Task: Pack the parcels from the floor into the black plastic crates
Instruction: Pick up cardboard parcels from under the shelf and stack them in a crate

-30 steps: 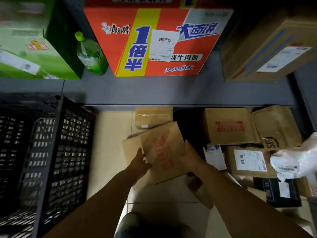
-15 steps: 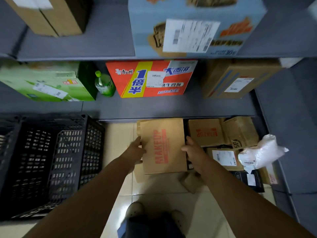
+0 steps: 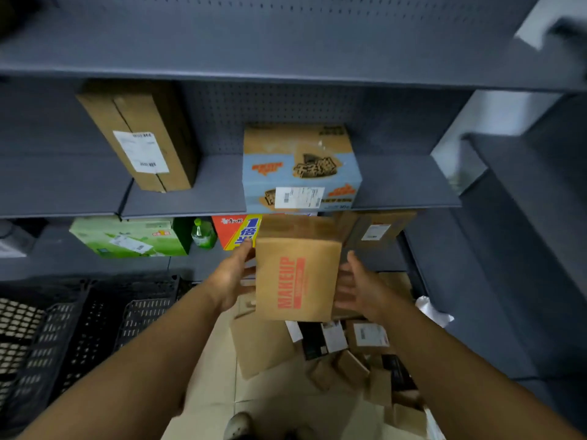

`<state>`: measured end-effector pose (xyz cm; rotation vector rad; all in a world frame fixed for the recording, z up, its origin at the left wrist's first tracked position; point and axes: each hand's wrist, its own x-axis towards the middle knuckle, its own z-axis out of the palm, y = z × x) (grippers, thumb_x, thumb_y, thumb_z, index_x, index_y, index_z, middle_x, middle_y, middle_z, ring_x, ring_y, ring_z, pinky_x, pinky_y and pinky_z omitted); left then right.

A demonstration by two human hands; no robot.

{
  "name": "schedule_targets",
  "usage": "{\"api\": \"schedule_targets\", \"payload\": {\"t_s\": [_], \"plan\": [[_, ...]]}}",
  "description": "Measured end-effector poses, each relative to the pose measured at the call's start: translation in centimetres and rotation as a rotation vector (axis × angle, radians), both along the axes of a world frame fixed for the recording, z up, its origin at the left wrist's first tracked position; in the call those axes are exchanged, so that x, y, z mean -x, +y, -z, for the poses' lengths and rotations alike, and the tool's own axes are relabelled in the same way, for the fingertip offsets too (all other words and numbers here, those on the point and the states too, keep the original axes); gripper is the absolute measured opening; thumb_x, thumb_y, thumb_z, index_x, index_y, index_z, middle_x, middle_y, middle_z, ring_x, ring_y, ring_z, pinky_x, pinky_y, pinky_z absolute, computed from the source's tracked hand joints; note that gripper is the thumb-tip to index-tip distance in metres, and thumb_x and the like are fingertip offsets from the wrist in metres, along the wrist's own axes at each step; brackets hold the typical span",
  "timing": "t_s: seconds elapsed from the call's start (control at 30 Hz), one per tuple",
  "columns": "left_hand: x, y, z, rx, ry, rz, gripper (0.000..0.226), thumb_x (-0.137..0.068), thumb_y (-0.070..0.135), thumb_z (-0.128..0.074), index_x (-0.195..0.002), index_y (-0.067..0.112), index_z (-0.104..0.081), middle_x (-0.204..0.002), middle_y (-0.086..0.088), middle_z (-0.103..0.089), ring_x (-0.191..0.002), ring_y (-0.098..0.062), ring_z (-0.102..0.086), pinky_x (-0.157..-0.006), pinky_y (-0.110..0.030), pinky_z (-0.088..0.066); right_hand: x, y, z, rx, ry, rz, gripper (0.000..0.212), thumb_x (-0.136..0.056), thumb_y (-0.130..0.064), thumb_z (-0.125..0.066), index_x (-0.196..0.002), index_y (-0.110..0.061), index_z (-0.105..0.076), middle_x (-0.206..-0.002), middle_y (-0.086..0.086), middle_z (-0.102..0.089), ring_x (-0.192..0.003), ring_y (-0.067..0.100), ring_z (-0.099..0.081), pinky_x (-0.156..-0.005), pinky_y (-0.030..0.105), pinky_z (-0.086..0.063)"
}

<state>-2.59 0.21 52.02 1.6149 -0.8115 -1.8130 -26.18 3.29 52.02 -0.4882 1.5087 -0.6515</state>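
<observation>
A brown cardboard parcel (image 3: 297,277) with red MAKEUP lettering hangs upright in the air between my two hands, in front of the shelves. My left hand (image 3: 232,274) grips its left edge, thumb near the top corner and fingers behind it. My right hand (image 3: 359,287) presses against its right side with spread, fairly straight fingers. The black plastic crates (image 3: 63,338) stand on the floor at lower left, well to the left of the parcel. Several more parcels (image 3: 368,335) lie heaped on the floor below and to the right.
Grey shelves rise ahead with a blue carton (image 3: 301,173), a tall brown carton (image 3: 143,138), a green carton (image 3: 127,236), a green bottle (image 3: 203,233) and a red carton (image 3: 233,230). A flat brown box (image 3: 260,344) and a white bag (image 3: 435,312) lie on the floor.
Both hands have lifted the MAKEUP parcel from the floor pile up to shelf height. My view has risen, so the upper shelves now show.
</observation>
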Motion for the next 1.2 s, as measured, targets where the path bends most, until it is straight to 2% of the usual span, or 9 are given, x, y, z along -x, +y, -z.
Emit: {"api": "schedule_targets", "payload": {"t_s": [0.13, 0.27, 0.37, 0.5, 0.63, 0.77, 0.9, 1.03, 1.2], "plan": [[0.4, 0.2, -4.9, 0.05, -0.062, 0.026, 0.057, -0.087, 0.067, -0.039, -0.128, 0.029, -0.049, -0.123, 0.003, -0.057, -0.113, -0.025, -0.054, -0.093, -0.049, -0.042, 0.6, 0.9, -4.8, 0.006, 0.004, 0.019, 0.063, -0.089, -0.067, -0.03, -0.1, -0.012, -0.06, -0.105, 0.01, -0.062, -0.097, 0.024, -0.06, -0.09, 0.049, -0.048], [1.1, 0.8, -8.2, 0.132, -0.14, 0.133, 0.042, -0.093, 0.046, -0.048, -0.132, 0.031, -0.042, -0.122, 0.003, -0.057, -0.11, -0.021, -0.052, -0.1, -0.047, -0.035, 1.1, 1.8, -7.5, 0.028, 0.035, -0.021, 0.063, -0.085, -0.074, -0.025, -0.104, -0.023, -0.057, -0.113, 0.009, -0.062, -0.104, 0.025, -0.058, -0.096, 0.049, -0.045], [1.2, 1.2, -9.9, 0.166, -0.147, 0.177, 0.051, -0.095, 0.03, -0.05, -0.142, 0.035, -0.032, -0.126, 0.002, -0.054, -0.112, -0.019, -0.049, -0.098, -0.041, -0.032, 1.6, 2.1, -8.9, 0.083, 0.039, -0.008, 0.06, -0.087, -0.072, -0.022, -0.114, -0.029, -0.054, -0.113, 0.007, -0.065, -0.104, 0.028, -0.062, -0.098, 0.053, -0.044], [1.1, 2.1, -11.2, 0.225, -0.122, 0.252, 0.06, -0.091, 0.003, -0.049, -0.141, 0.034, -0.037, -0.124, -0.001, -0.055, -0.111, -0.022, -0.051, -0.095, -0.037, -0.037, 1.9, 2.5, -10.4, 0.075, -0.015, 0.038, 0.063, -0.084, -0.076, -0.023, -0.11, -0.029, -0.055, -0.108, 0.006, -0.064, -0.101, 0.028, -0.061, -0.083, 0.048, -0.048], [1.1, 3.0, -11.9, 0.28, -0.084, 0.227, 0.063, -0.076, -0.02, -0.044, -0.119, 0.025, -0.052, -0.115, -0.008, -0.052, -0.101, -0.024, -0.054, -0.078, -0.034, -0.048, 2.0, 2.8, -11.3, 0.074, -0.132, 0.132, 0.063, -0.085, -0.074, -0.029, -0.103, -0.02, -0.059, -0.109, 0.013, -0.064, -0.106, 0.034, -0.059, -0.09, 0.06, -0.046], [1.5, 3.7, -12.4, 0.279, 0.05, 0.143, 0.018, -0.085, 0.007, -0.06, -0.096, 0.018, -0.049, -0.102, -0.005, -0.058, -0.096, -0.02, -0.058, -0.087, -0.04, -0.047, 2.2, 3.5, -11.7, 0.159, -0.235, 0.213, 0.033, -0.092, -0.052, -0.048, -0.102, -0.023, -0.059, -0.111, 0.012, -0.06, -0.109, 0.034, -0.056, -0.093, 0.066, -0.04], [2.1, 3.8, -13.1, 0.238, 0.076, 0.097, 0.035, -0.087, 0.054, -0.052, -0.106, 0.025, -0.05, -0.11, 0.002, -0.062, -0.106, -0.018, -0.057, -0.091, -0.044, -0.046, 2.1, 4.2, -11.6, 0.264, -0.29, 0.225, 0.021, -0.092, -0.029, -0.051, -0.11, -0.021, -0.057, -0.109, 0.011, -0.058, -0.102, 0.032, -0.055, -0.086, 0.057, -0.045], [2.7, 4.0, -14.0, 0.255, 0.043, 0.115, 0.027, -0.091, 0.042, -0.052, -0.112, 0.025, -0.055, -0.113, -0.003, -0.062, -0.105, -0.019, -0.058, -0.088, -0.041, -0.047, 1.9, 4.4, -11.2, 0.332, -0.24, 0.246, 0.042, -0.091, -0.029, -0.054, -0.13, -0.017, -0.047, -0.122, 0.013, -0.056, -0.114, 0.033, -0.053, -0.089, 0.059, -0.044], [3.2, 4.0, -14.1, 0.248, 0.078, 0.103, 0.026, -0.093, 0.029, -0.051, -0.118, 0.026, -0.057, -0.116, -0.003, -0.06, -0.108, -0.019, -0.055, -0.092, -0.042, -0.046, 1.8, 4.3, -12.2, 0.332, -0.237, 0.235, 0.032, -0.091, -0.04, -0.055, -0.116, -0.021, -0.058, -0.107, 0.007, -0.065, -0.096, 0.028, -0.06, -0.079, 0.049, -0.049]]}}
